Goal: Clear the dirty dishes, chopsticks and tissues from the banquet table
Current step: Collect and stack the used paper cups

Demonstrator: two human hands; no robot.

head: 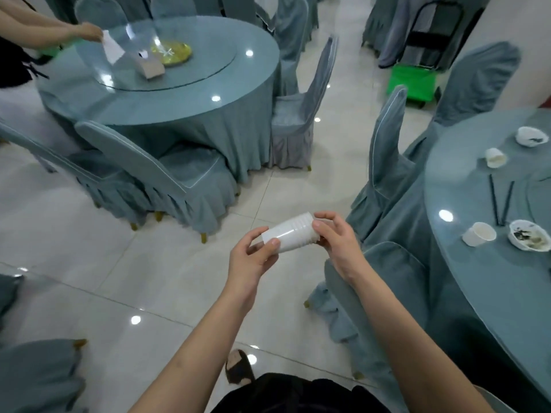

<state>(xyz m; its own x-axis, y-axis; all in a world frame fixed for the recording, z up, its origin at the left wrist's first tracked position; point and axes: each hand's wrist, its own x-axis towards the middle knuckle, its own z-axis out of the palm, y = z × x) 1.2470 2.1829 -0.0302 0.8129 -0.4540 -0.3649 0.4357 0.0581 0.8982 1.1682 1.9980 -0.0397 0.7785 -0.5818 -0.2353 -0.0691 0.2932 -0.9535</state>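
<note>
Cup stack point(290, 235): white nested cups, held on its side over the floor point(149, 278), between both hands, left of the near table.
Left hand point(253, 257): grip closed round the stack's base end, thumb on top, fingers curled beneath.
Right hand point(337, 242): grip pinching the stack's rim end, thumb and fingertips curled over the rims.
Table point(465, 278), right: round, blue-green cloth under glass. Items on it, well apart from the hands:
- cup point(478, 234), white, tipped on its side, near edge;
- bowl point(529, 235), white with dark leftovers, just right of that cup;
- chopsticks point(502, 202), dark pair, just beyond cup and bowl;
- far cup point(495, 158), white, on its side;
- far bowl point(532, 136), soiled, farthest.
Chairs point(384, 150): blue-green covers, ranged between the hands and the table.
Far table point(185, 96), upper left: round, with glass turntable point(208, 64), yellow plate point(173, 52) and box point(150, 68).
Other person's hand point(89, 31), far left: holds a white sheet point(111, 49) over the turntable.
Green crate point(413, 83): on the floor, far right.
</note>
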